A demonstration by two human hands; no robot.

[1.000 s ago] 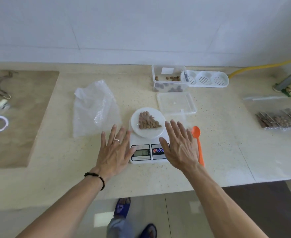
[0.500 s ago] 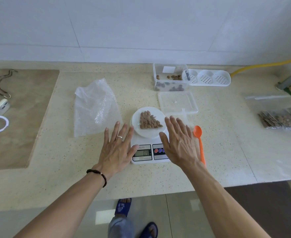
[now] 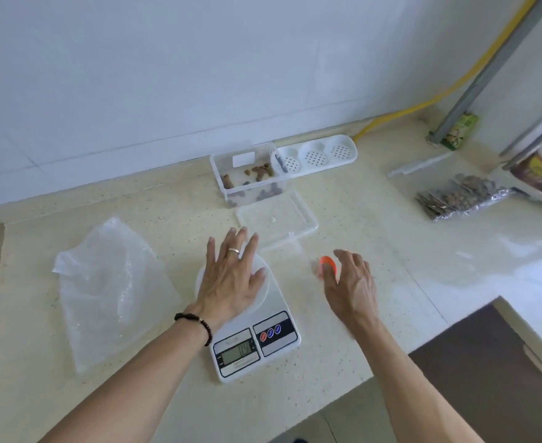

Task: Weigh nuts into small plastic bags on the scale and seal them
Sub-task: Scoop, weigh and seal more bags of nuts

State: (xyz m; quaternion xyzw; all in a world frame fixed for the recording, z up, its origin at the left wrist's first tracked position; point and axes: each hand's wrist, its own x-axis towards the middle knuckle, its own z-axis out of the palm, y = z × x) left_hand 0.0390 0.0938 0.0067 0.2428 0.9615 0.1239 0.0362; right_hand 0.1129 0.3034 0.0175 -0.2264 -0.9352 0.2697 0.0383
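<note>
Two hands over a speckled cream counter [image 3: 343,199] by a white wall. Left hand [image 3: 231,282] lies flat, fingers spread, covering the scale [image 3: 264,334] plate, so the nuts are hidden. Scale's long axis runs 11 to 5 o'clock, display nearest. Right hand [image 3: 349,282], fingers loosely bent, blocks the orange spoon [image 3: 327,262]. Clear bag [image 3: 103,289] at 9, nut tub [image 3: 247,177] at 12.

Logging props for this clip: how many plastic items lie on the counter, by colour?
Clear: 4 - bag, nut container, its lid, pack of filled bags
White: 2 - scale, three-cup tray
Orange: 1 - spoon, partly behind the right hand
Total: 7
</note>
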